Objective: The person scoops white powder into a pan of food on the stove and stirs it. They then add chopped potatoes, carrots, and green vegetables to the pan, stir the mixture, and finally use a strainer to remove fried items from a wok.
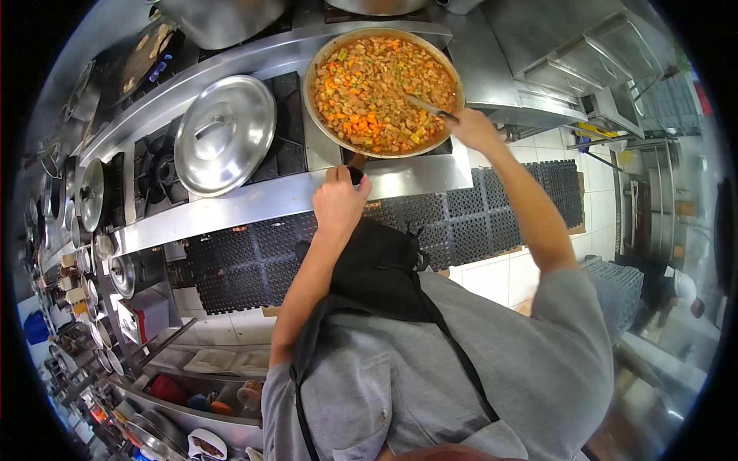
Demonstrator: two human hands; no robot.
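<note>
- Two hands of yours are busy at the stove; nearest to you, your black apron (377,269) hangs over a grey shirt.
- Your left hand (338,201) is closed around the dark handle (355,163) of the pan, at the stove's steel front edge (254,201).
- Your right hand (474,129) grips a metal spoon (427,106), whose tip lies in the food at the pan's right side.
- The wide round pan (308,81) sits on the burner just beyond your left hand, filled with a chunky mix (377,88) of orange, green and brown pieces.
- Left of it, a domed steel lid (224,134) covers another burner.
- Farther back stands a big steel pot (223,19).
</note>
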